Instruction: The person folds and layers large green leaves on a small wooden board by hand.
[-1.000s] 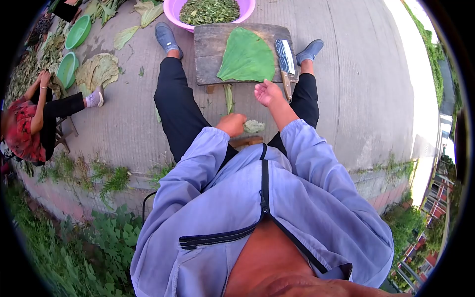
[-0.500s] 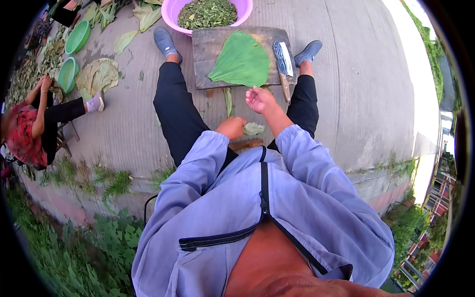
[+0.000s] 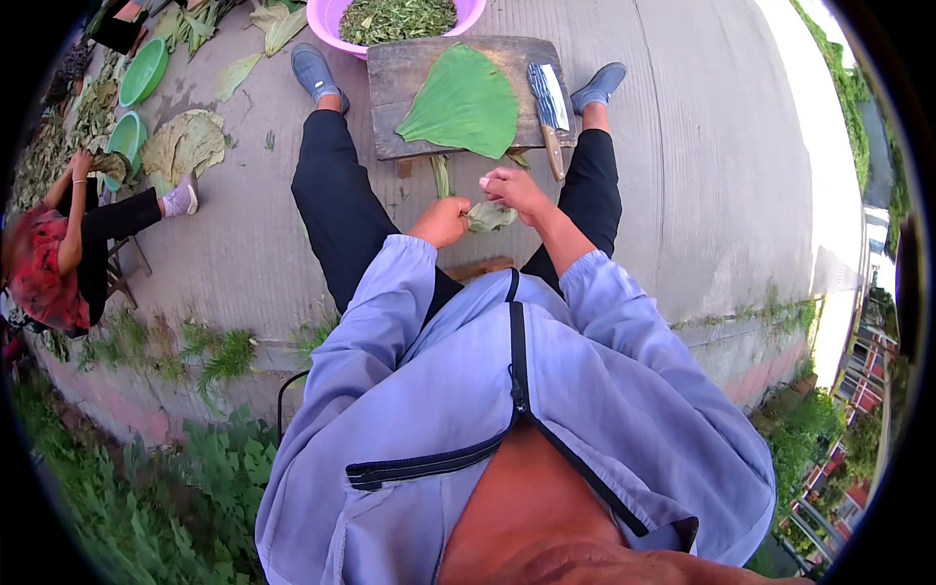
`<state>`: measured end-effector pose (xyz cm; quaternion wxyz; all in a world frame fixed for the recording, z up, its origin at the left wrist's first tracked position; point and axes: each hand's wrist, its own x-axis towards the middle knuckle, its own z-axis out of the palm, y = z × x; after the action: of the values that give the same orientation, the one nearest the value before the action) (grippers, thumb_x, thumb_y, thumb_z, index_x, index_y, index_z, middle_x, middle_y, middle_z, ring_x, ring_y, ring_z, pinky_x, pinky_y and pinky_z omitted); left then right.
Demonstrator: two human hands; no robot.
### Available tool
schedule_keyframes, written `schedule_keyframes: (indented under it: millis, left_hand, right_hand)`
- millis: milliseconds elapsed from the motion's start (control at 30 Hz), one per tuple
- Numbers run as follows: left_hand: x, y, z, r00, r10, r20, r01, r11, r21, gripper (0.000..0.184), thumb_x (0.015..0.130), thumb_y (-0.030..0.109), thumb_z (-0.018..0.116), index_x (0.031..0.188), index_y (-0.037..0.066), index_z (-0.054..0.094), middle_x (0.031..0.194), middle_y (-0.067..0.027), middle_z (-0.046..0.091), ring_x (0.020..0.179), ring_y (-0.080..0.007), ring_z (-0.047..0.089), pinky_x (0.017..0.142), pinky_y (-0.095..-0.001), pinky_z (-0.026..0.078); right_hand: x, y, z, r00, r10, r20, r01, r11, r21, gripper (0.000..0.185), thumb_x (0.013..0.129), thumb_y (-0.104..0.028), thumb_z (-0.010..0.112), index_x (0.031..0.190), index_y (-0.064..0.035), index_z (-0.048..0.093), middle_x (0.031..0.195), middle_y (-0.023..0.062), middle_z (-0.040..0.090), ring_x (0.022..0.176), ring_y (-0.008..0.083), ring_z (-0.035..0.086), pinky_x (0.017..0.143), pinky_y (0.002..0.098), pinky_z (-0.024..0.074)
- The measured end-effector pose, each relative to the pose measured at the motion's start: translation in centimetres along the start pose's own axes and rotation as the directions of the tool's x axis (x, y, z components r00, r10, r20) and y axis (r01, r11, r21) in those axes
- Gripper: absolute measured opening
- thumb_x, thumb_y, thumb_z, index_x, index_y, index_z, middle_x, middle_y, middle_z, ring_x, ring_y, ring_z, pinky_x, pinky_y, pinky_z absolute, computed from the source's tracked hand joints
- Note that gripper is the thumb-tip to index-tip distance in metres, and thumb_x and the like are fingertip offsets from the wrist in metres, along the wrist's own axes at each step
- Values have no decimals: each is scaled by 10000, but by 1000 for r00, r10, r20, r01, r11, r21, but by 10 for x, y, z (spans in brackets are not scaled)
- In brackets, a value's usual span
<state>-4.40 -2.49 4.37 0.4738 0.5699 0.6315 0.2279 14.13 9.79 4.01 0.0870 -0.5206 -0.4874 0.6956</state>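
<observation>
My left hand (image 3: 441,222) is closed on a pale, crumpled leaf (image 3: 490,217), which sticks out to the right of its fingers. My right hand (image 3: 517,191) is at the leaf's upper right edge with its fingers curled together; whether they grip the leaf is hidden. Just beyond the hands, a wooden chopping board (image 3: 388,88) carries a large green leaf, apparently a lotus leaf (image 3: 463,102), lying flat. Along the board's right side rests a cleaver (image 3: 549,102), its wooden handle hanging over the near edge.
Behind the board stands a pink basin (image 3: 327,21) of chopped greens (image 3: 397,19). Two green basins (image 3: 144,73) and dried leaves (image 3: 183,148) lie at left, beside a seated person (image 3: 54,253) handling a leaf. My feet flank the board. Weeds (image 3: 229,356) grow along the kerb.
My left hand has risen toward the board, carrying the pale leaf. My right hand has left the big leaf's near edge and come to the pale leaf, fingers turned left.
</observation>
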Motion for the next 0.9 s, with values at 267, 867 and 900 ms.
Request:
schedule_keyframes:
  millis: [267,867,900]
  left_hand:
    - [13,-16,-6,998,-45,-50,19,900,-436,100,916,75,682,982,0,680,790,-18,661,709,-86,592,649,-277,467]
    - [4,-1,-16,982,-104,156,174,817,-550,160,927,99,701,1065,22,678,905,-41,698,768,-138,693,663,-299,552]
    - [3,0,-15,981,-110,158,182,798,-574,154,937,111,698,1063,25,676,903,-41,699,770,-143,703,658,-298,557]
  right_hand:
    - [-40,-12,-5,985,-37,169,70,978,-197,254,877,-224,790,1048,-50,722,909,-8,654,815,85,557,719,276,433]
    - [-93,-35,-11,975,-139,173,168,971,-171,81,851,-53,742,915,-22,703,802,-70,588,708,35,463,628,250,389]
    - [-94,-37,-13,977,-110,185,140,977,-162,81,848,-49,744,913,-22,703,814,-72,592,714,33,468,637,244,393]
